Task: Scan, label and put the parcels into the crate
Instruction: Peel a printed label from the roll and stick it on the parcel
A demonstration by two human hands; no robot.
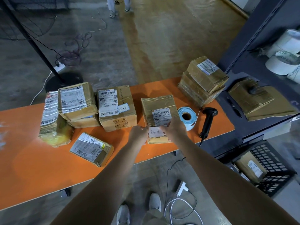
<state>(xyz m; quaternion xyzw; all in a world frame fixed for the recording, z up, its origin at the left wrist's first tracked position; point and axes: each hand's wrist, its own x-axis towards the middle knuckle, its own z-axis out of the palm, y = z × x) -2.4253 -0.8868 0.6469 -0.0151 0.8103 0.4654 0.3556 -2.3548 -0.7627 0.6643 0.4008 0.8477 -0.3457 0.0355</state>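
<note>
A taped cardboard parcel (158, 108) stands near the front edge of the orange table (32, 168). A white handwritten label (156, 132) lies on its near face. My left hand (138, 133) touches the parcel's left side at the label's edge. My right hand (174, 127) rests on the parcel with its fingers over the label's right end. A blue-backed label roll (186, 117) and a black barcode scanner (207, 120) lie just right of the parcel. The black crate (272, 172) sits on the floor at lower right, holding a parcel (250, 168).
Several parcels crowd the table's left and middle (116, 108), one lying flat at the front (91, 149). A stack of boxes (203, 80) stands at the back right. A dark metal shelf (259, 98) with flattened cardboard and tape rolls is on the right. Cables run underfoot.
</note>
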